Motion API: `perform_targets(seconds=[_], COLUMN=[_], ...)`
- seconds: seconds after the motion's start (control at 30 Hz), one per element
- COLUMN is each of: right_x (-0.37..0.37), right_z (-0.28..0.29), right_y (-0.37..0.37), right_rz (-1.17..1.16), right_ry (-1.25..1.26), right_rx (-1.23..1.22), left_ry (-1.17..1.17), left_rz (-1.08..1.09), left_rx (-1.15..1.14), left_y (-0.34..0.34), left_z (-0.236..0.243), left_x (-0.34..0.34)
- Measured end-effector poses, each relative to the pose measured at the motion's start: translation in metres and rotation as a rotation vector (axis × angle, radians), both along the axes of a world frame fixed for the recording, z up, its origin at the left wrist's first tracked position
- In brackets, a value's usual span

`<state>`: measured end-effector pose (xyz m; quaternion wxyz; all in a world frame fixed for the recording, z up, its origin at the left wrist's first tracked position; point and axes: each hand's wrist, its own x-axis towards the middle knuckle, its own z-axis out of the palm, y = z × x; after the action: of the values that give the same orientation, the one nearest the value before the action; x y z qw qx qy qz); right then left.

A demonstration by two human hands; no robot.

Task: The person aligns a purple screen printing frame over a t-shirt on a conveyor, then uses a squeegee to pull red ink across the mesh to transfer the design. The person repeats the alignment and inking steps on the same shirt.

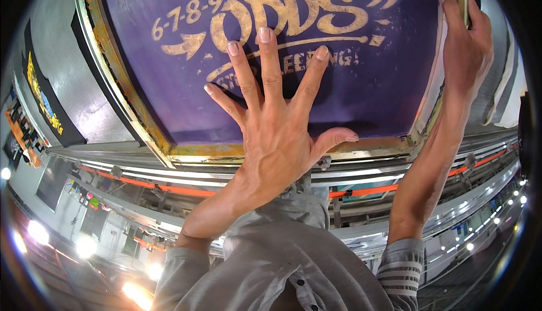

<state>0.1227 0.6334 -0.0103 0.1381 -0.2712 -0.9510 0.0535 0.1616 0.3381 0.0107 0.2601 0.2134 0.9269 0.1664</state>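
Note:
A screen-printing screen fills the upper middle, with purple mesh bearing pale stencilled lettering and an ink-stained metal frame. My left hand lies palm down over the mesh, fingers spread across the lower lettering, thumb out toward the lower right near the frame's bottom bar. My right hand grips the screen's right side rail near the top, fingers wrapped around it. Both forearms rise from grey sleeves at the lower edge.
Metal platens flank the screen on the left, with a black garment bearing a yellow and blue print. White fabric hangs at the right. Below the screen run metal rails with an orange strip; bright lights show around the rim.

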Motion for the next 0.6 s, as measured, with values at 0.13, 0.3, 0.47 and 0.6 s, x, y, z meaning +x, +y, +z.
perform_targets(seconds=[0.13,0.3,0.47,0.6], right_x=[0.0,-0.001,-0.004,-0.001], right_z=[-0.001,0.004,-0.001,0.003], right_y=[-0.006,-0.01,-0.019,-0.016], right_rz=[0.013,0.016,-0.007,-0.045], right_ry=[0.033,0.029,0.058,0.006], right_rx=[-0.037,-0.06,-0.103,-0.083], left_ry=[0.013,0.02,0.026,0.059], left_rz=[-0.007,-0.01,0.028,-0.049], left_rx=[-0.025,-0.027,0.022,0.052], left_y=[0.001,0.001,0.003,0.014], left_z=[-0.002,0.0,0.012,0.004], left_x=[0.002,0.001,-0.009,-0.027])
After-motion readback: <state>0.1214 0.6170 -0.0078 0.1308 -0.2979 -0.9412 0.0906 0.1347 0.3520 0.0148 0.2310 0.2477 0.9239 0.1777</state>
